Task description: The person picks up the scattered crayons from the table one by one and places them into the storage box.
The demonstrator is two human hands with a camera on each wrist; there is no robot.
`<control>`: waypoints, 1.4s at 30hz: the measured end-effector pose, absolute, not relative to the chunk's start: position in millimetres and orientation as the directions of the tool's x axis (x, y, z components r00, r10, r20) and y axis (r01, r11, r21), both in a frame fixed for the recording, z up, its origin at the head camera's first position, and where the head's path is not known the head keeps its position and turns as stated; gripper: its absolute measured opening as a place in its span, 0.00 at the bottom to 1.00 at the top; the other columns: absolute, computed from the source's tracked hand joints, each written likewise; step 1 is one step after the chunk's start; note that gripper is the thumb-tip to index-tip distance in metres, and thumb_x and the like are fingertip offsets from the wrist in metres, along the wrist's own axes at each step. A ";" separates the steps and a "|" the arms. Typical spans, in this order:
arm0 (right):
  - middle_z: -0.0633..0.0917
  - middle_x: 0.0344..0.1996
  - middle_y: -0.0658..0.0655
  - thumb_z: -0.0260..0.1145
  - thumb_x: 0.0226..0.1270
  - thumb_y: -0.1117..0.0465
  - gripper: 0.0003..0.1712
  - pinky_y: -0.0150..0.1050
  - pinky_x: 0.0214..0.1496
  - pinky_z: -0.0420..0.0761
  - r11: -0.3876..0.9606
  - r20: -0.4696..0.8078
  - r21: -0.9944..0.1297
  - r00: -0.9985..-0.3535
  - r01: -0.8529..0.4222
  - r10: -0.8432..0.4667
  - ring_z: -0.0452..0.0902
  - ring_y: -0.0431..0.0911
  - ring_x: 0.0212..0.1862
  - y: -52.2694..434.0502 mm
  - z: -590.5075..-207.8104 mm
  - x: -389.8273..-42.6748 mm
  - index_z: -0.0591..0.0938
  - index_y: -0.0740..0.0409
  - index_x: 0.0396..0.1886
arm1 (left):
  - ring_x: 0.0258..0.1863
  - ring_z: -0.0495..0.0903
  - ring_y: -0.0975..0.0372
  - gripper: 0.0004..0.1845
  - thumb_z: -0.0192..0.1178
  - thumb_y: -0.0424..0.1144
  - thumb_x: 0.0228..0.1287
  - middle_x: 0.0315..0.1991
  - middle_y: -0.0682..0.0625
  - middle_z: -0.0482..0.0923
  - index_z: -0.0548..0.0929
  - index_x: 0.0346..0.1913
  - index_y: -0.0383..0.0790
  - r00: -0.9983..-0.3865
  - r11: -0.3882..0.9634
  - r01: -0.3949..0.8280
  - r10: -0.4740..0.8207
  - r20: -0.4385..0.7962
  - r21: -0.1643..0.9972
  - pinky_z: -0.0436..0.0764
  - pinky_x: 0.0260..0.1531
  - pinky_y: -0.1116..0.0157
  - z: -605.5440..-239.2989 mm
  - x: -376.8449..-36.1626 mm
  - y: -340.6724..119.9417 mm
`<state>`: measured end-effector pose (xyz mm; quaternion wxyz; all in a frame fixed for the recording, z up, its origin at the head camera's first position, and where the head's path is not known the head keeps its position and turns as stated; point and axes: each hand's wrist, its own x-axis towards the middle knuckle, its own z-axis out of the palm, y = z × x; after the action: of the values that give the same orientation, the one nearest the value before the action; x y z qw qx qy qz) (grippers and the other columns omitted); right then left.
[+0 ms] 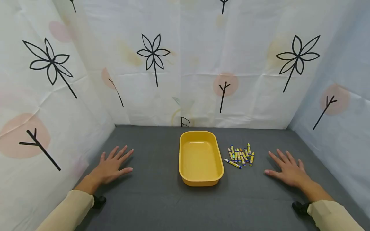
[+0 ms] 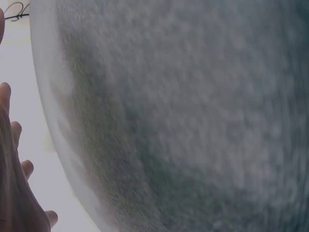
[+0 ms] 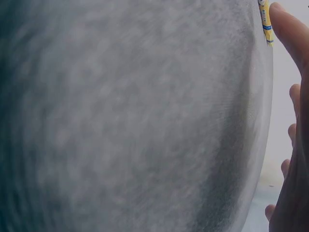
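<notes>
A yellow rectangular tray (image 1: 201,182) stands in the middle of the grey table, with its bare bottom showing. Just right of it lies a loose group of several crayons (image 1: 243,157) in yellow-and-blue wrappers; a white-tipped crayon (image 1: 233,164) lies slanted closest to the tray. My left hand (image 1: 111,166) is spread out left of the tray, holding nothing. On the right, my right hand (image 1: 290,170) has its fingers spread too and holds nothing, with the crayons to its left. In the right wrist view, part of a yellow crayon (image 3: 266,21) shows beside the thumb.
The grey tabletop (image 1: 144,208) reaches back to a white cloth wall (image 1: 199,64) printed with flowers and twigs. Similar cloth walls stand at the left (image 1: 66,128) and right (image 1: 349,144) sides. A black wrist camera (image 1: 99,202) sits at the left cuff.
</notes>
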<state>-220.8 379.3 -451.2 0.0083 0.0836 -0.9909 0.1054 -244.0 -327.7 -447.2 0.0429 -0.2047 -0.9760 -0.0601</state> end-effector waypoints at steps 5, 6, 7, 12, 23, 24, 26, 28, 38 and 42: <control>0.50 0.73 0.72 0.58 0.62 0.29 0.55 0.78 0.58 0.40 0.962 0.049 -0.197 -0.982 -0.190 -0.183 0.41 0.75 0.69 376.6 -448.7 -224.4 0.50 0.51 0.79 | 0.73 0.45 0.39 0.42 0.52 0.67 0.65 0.77 0.42 0.47 0.54 0.77 0.55 -0.897 0.895 0.434 0.417 0.149 0.106 0.42 0.58 0.28 -447.9 -246.0 -321.4; 0.51 0.73 0.72 0.58 0.62 0.29 0.55 0.78 0.58 0.42 0.962 0.054 -0.193 -0.981 -0.194 -0.187 0.41 0.75 0.69 375.5 -448.4 -224.9 0.51 0.52 0.78 | 0.73 0.46 0.39 0.43 0.52 0.67 0.65 0.77 0.42 0.48 0.54 0.77 0.55 -0.894 0.892 0.439 0.421 0.156 0.109 0.43 0.59 0.29 -448.0 -246.5 -320.3; 0.51 0.73 0.72 0.59 0.62 0.30 0.54 0.78 0.57 0.43 0.960 0.064 -0.194 -0.979 -0.204 -0.195 0.42 0.75 0.69 374.4 -448.0 -225.5 0.51 0.52 0.78 | 0.73 0.46 0.39 0.42 0.53 0.66 0.65 0.76 0.42 0.48 0.55 0.77 0.54 -0.891 0.888 0.445 0.425 0.161 0.115 0.43 0.59 0.29 -448.3 -247.0 -319.2; 0.56 0.71 0.73 0.63 0.61 0.33 0.52 0.77 0.56 0.51 0.944 0.138 -0.193 -0.960 -0.266 -0.243 0.47 0.73 0.68 365.8 -445.2 -228.6 0.57 0.55 0.76 | 0.72 0.52 0.41 0.42 0.54 0.65 0.65 0.76 0.42 0.51 0.57 0.77 0.52 -0.865 0.860 0.491 0.463 0.195 0.135 0.47 0.62 0.34 -449.5 -248.8 -310.7; 0.65 0.66 0.72 0.71 0.59 0.41 0.46 0.74 0.56 0.57 0.910 0.240 -0.233 -0.927 -0.343 -0.289 0.59 0.71 0.64 331.8 -437.2 -235.6 0.67 0.60 0.69 | 0.69 0.60 0.44 0.42 0.56 0.63 0.65 0.75 0.44 0.54 0.57 0.77 0.52 -0.826 0.778 0.563 0.527 0.197 0.279 0.63 0.58 0.37 -438.4 -243.6 -268.3; 0.66 0.66 0.72 0.71 0.58 0.42 0.45 0.74 0.56 0.58 0.904 0.248 -0.245 -0.925 -0.349 -0.289 0.60 0.71 0.64 328.1 -436.4 -235.7 0.68 0.61 0.69 | 0.69 0.60 0.44 0.42 0.56 0.64 0.65 0.75 0.45 0.54 0.57 0.77 0.52 -0.825 0.773 0.565 0.530 0.195 0.289 0.63 0.58 0.37 -437.9 -243.6 -263.5; 0.66 0.65 0.71 0.72 0.58 0.45 0.43 0.73 0.57 0.59 0.893 0.261 -0.273 -0.921 -0.358 -0.290 0.60 0.71 0.64 320.4 -435.2 -236.5 0.69 0.63 0.67 | 0.70 0.60 0.45 0.42 0.55 0.64 0.65 0.75 0.46 0.54 0.56 0.77 0.54 -0.825 0.766 0.565 0.531 0.193 0.307 0.63 0.59 0.37 -438.3 -244.4 -254.8; 0.67 0.64 0.71 0.73 0.58 0.47 0.42 0.72 0.57 0.61 0.878 0.278 -0.301 -0.915 -0.371 -0.292 0.60 0.70 0.64 312.7 -434.4 -237.2 0.71 0.64 0.66 | 0.70 0.60 0.46 0.42 0.56 0.64 0.64 0.75 0.47 0.55 0.56 0.77 0.55 -0.822 0.754 0.569 0.532 0.201 0.329 0.63 0.59 0.38 -439.0 -245.9 -246.5; 0.75 0.55 0.69 0.75 0.58 0.55 0.34 0.64 0.53 0.71 0.816 0.304 -0.416 -0.907 -0.401 -0.292 0.72 0.64 0.56 278.7 -435.1 -240.0 0.76 0.64 0.61 | 0.72 0.57 0.54 0.42 0.56 0.62 0.65 0.75 0.55 0.55 0.54 0.77 0.57 -0.830 0.687 0.544 0.527 0.183 0.482 0.59 0.65 0.43 -443.4 -250.8 -207.3; 0.79 0.48 0.63 0.76 0.56 0.57 0.31 0.55 0.44 0.77 0.808 0.312 -0.423 -0.903 -0.409 -0.294 0.77 0.55 0.44 270.1 -438.8 -242.2 0.79 0.64 0.58 | 0.72 0.58 0.56 0.41 0.59 0.57 0.66 0.75 0.57 0.54 0.53 0.77 0.57 -0.843 0.667 0.511 0.513 0.163 0.542 0.58 0.66 0.45 -444.6 -255.2 -187.7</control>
<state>-242.2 270.1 -438.8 0.1163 0.1865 -0.9437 0.2472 -255.2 -187.7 -444.6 -0.0019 -0.2805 -0.9130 -0.2963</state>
